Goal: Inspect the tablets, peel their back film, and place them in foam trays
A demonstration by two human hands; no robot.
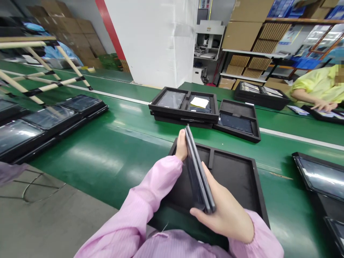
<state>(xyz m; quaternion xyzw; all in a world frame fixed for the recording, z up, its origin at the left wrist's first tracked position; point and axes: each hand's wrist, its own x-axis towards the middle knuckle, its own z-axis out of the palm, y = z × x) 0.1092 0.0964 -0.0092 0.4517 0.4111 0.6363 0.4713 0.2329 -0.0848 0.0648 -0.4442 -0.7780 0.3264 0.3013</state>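
Note:
Two thin dark grey tablets (198, 172) stand on edge, pressed face to face, between my hands. My left hand (182, 145) grips them at the far end, its fingers partly hidden behind them. At the near end my right hand (224, 206) holds them, with the thumb under the lower corner and the fingers along the right side. Below them lies a black foam tray (238, 182) with a divider; its two visible compartments hold nothing I can see.
Stacked black trays (185, 116) with tablets and a white paper stand ahead, beside another tray (238, 134) holding a tablet. More tablet trays lie left (51, 123) and right (322, 179). A pipe rack (45, 86) is at left. A co-worker's hand (325, 105) touches papers at right.

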